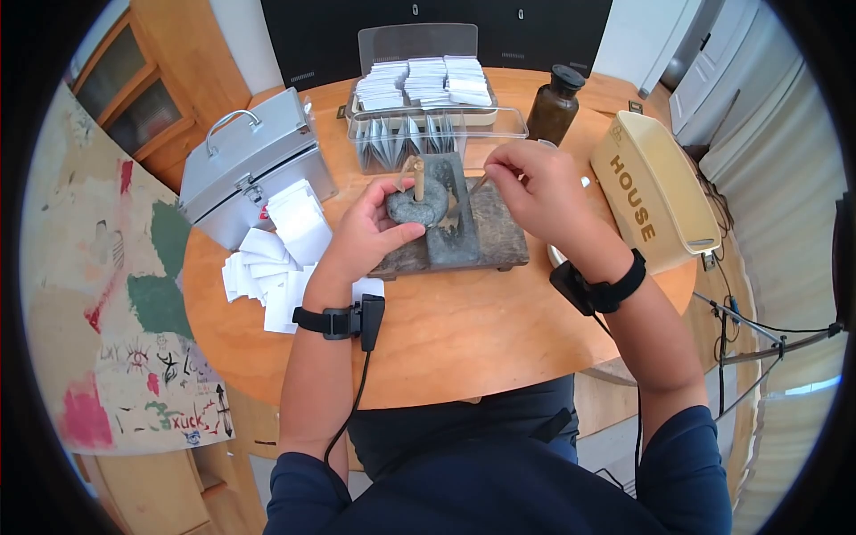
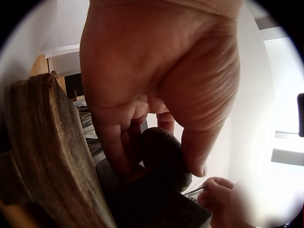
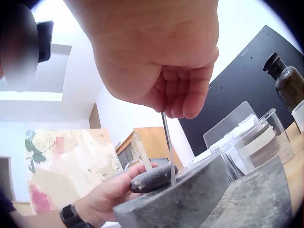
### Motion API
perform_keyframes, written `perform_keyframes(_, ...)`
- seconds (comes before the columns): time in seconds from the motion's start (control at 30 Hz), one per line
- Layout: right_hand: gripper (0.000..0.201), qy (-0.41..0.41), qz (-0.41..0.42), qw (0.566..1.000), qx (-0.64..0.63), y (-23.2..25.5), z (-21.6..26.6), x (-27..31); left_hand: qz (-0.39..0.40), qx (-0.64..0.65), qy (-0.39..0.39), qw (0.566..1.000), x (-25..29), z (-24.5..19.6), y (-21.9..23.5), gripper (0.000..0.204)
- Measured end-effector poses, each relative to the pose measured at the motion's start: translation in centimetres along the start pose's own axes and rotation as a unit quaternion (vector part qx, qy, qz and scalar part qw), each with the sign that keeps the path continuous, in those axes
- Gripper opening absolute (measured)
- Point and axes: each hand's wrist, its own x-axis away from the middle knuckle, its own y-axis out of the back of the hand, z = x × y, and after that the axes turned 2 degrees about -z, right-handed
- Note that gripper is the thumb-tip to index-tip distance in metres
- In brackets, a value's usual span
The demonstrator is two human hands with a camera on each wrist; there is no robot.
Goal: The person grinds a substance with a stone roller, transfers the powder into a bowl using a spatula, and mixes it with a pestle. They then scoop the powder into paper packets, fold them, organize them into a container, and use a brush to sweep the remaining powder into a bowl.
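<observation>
My left hand (image 1: 364, 234) grips a rounded dark grey stone (image 1: 417, 210) by its edges, thumb at the front. A pale wooden peg (image 1: 419, 183) stands up from this stone. Beneath it lies a grey stone slab (image 1: 453, 245) with brownish residue on top, set on a dark wooden stand (image 1: 501, 234). In the right wrist view the stone (image 3: 153, 177) is tilted over the slab's edge. My right hand (image 1: 546, 189) pinches a thin metal rod-like tool (image 3: 168, 142) between thumb and fingers. The tool points down, its lower end at the slab beside the stone.
White paper packets (image 1: 267, 263) lie loosely at left, before a silver metal case (image 1: 254, 165). Behind the slab stands a clear box (image 1: 495, 120) of packets. A brown bottle (image 1: 555, 111) stands at the back right, a cream bin (image 1: 646, 178) marked HOUSE at right.
</observation>
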Motion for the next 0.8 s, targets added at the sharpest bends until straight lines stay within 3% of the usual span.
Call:
perform_keyframes(0.07,0.006,-0.042,-0.014,0.998,-0.047,0.5,0.3,0.5,0.002,-0.001,0.009,1.0,0.1,0.0,0.1,0.061)
perform_keyframes(0.3,0.007,-0.074,-0.031,0.994,-0.08,3.2,-0.1,2.5,-0.007,0.012,-0.002,1.0,0.0,0.7,0.1,0.059)
perform_keyframes(0.37,0.008,-0.106,-0.097,0.985,-0.093,5.2,-0.6,3.5,-0.012,0.01,-0.013,1.0,0.0,0.8,0.1,0.06)
perform_keyframes(0.5,0.009,-0.173,-0.127,0.977,0.017,8.9,-3.2,7.4,-0.012,0.01,-0.011,1.0,-0.1,0.8,0.2,0.061)
perform_keyframes(0.67,0.013,-0.228,-0.139,0.961,0.076,10.0,-7.1,13.1,-0.014,0.001,-0.011,1.0,-0.1,0.8,0.2,0.061)
perform_keyframes(0.73,0.016,-0.337,-0.114,0.933,0.049,10.1,-7.5,14.2,-0.011,0.009,-0.009,1.0,-0.1,0.6,0.2,0.06)
perform_keyframes(0.77,0.016,-0.337,-0.116,0.933,0.045,10.1,-7.4,14.5,-0.01,0.005,-0.009,1.0,-0.1,0.6,0.2,0.06)
perform_keyframes(0.8,0.018,-0.388,-0.097,0.916,0.003,10.0,-7.3,14.5,-0.009,0.007,-0.016,1.0,-0.1,0.8,0.1,0.06)
